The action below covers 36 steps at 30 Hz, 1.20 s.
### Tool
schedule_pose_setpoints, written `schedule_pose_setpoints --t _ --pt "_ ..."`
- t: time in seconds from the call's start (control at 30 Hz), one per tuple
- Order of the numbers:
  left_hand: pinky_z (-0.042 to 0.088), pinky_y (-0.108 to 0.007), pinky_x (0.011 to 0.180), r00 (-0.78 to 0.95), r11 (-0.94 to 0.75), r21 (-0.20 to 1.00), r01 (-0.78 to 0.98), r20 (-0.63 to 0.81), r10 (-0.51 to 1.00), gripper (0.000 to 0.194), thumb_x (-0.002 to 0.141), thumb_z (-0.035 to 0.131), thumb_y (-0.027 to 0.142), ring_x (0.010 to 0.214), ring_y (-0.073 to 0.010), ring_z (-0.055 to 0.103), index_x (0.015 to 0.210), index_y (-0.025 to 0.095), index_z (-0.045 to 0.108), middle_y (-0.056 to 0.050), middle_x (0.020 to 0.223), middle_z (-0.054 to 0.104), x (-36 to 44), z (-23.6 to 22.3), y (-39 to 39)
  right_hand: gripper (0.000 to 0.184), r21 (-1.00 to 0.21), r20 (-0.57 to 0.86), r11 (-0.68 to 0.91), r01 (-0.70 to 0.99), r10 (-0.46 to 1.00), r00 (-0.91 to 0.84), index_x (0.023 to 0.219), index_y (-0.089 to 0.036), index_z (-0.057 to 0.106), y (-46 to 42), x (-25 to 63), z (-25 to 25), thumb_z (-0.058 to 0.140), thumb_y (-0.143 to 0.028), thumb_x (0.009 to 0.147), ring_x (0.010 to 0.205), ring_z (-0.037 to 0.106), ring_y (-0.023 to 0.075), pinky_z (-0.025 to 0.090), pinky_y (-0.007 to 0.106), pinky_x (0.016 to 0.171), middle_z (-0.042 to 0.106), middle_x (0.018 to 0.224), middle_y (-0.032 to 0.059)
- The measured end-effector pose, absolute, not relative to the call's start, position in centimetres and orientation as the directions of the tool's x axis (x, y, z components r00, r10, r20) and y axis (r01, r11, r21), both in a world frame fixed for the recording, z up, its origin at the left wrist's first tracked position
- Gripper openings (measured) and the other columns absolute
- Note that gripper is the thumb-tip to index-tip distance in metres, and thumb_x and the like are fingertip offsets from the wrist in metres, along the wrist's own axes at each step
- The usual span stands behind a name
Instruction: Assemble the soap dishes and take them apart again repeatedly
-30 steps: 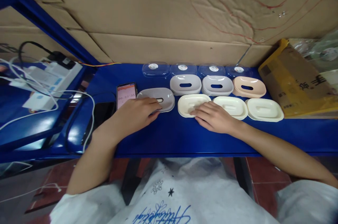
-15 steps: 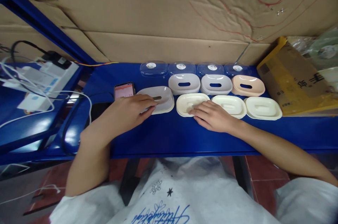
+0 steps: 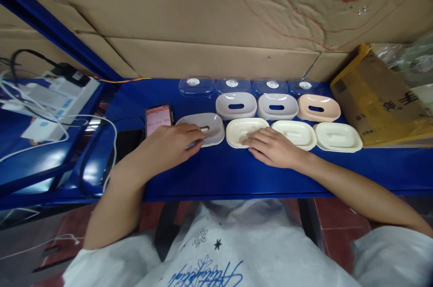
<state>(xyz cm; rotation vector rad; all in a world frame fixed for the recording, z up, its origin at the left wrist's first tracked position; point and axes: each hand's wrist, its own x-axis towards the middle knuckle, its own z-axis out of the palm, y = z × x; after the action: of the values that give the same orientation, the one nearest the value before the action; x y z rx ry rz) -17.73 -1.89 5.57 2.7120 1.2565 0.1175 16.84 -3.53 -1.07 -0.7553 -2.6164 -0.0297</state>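
Fingers [image 3: 196, 132] of the left hand [image 3: 172, 145] are down at the grey oval plastic dish [image 3: 215, 130], and from my end I have them reaching over its left part, tips inside the hollow beside the long slot. The thumb sits lower, by the near rim, with a gap showing between it and the forefinger; whether they're clamped on the wall, I can't tell. The dish lies flat, its right half sticking out past the fingertips.

Over to the right hand [image 3: 275, 147]! I've got it at the cream oval plastic tray [image 3: 237, 131], just right of that grey dish. Its fingers lie bent and close together, tips over the tray's right near part, thumb along the near edge; any pinch is hidden from me. The tray's left half is in plain sight.

Two more trays like it, a middle cream tray [image 3: 292, 134] and an end cream tray [image 3: 338, 136], run off to the right. Behind them I count two slotted lilac-grey oval dishes [image 3: 278, 115] and one slotted peach oval dish [image 3: 320, 116], with clear plastic lids [image 3: 197, 91] bearing round stickers at the back. A phone with a lit pink timer screen [image 3: 158, 117] lies just left of the grey dish, partly behind the left hand.
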Motion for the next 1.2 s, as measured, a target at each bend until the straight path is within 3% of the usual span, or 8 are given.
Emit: schedule_pose_setpoints --t 0.13,0.3,0.6,1.0,1.2 --pt "0.064 -0.044 0.089 0.663 -0.662 0.043 0.749 -0.063 0.746 0.026 0.108 0.056 0.031 0.116 -0.0320 0.078 0.123 0.024 0.076 -0.008 0.130 0.081 -17.2 5.9 -1.9 0.027 -0.093 0.385 0.849 0.520 0.512 -0.768 0.131 -0.017 0.072 -3.5 16.9 -1.2 0.054 -0.026 0.112 0.100 0.071 0.0273 0.055 0.042 0.088 0.079 0.116 0.0128" --pt "0.061 -0.046 0.097 0.660 -0.664 -0.002 0.748 -0.109 0.744 0.029 0.100 0.074 0.031 0.120 -0.0350 0.075 0.128 0.022 0.069 -0.012 0.134 0.076 -16.3 5.7 -1.8 0.028 -0.102 0.358 0.845 0.525 0.524 -0.773 0.132 -0.018 0.071 -3.5 16.9 -1.2 0.054 -0.026 0.112 0.100 0.071 0.0277 0.056 0.043 0.089 0.079 0.116 0.0126" --pt "0.060 -0.046 0.097 0.685 -0.690 -0.038 0.722 -0.094 0.722 0.025 0.100 0.068 0.020 0.110 -0.0343 0.076 0.125 0.020 0.068 -0.012 0.123 0.076 -15.7 5.1 -1.9 0.026 -0.094 0.386 0.856 0.509 0.503 -0.773 0.131 -0.016 0.070 -3.5 16.9 -1.2 0.056 -0.024 0.111 0.099 0.071 0.0281 0.056 0.043 0.088 0.079 0.115 0.0124" --pt "0.059 -0.047 0.098 0.716 -0.714 0.058 0.698 -0.058 0.696 0.020 0.100 0.075 0.028 0.112 -0.0340 0.073 0.116 0.021 0.065 -0.011 0.121 0.072 -16.2 4.0 -1.5 0.027 -0.094 0.381 0.855 0.510 0.504 -0.775 0.131 -0.016 0.071 -3.4 16.9 -1.1 0.055 -0.025 0.111 0.101 0.071 0.0283 0.057 0.043 0.088 0.078 0.115 0.0130" --pt "0.058 -0.049 0.100 0.701 -0.697 0.080 0.713 -0.061 0.710 0.015 0.102 0.068 0.026 0.117 -0.0347 0.071 0.116 0.022 0.064 -0.012 0.123 0.072 -17.0 3.7 -1.1 0.027 -0.101 0.365 0.850 0.517 0.515 -0.776 0.131 -0.017 0.071 -3.5 17.0 -1.1 0.054 -0.026 0.112 0.102 0.071 0.0289 0.058 0.044 0.089 0.079 0.116 0.0132"
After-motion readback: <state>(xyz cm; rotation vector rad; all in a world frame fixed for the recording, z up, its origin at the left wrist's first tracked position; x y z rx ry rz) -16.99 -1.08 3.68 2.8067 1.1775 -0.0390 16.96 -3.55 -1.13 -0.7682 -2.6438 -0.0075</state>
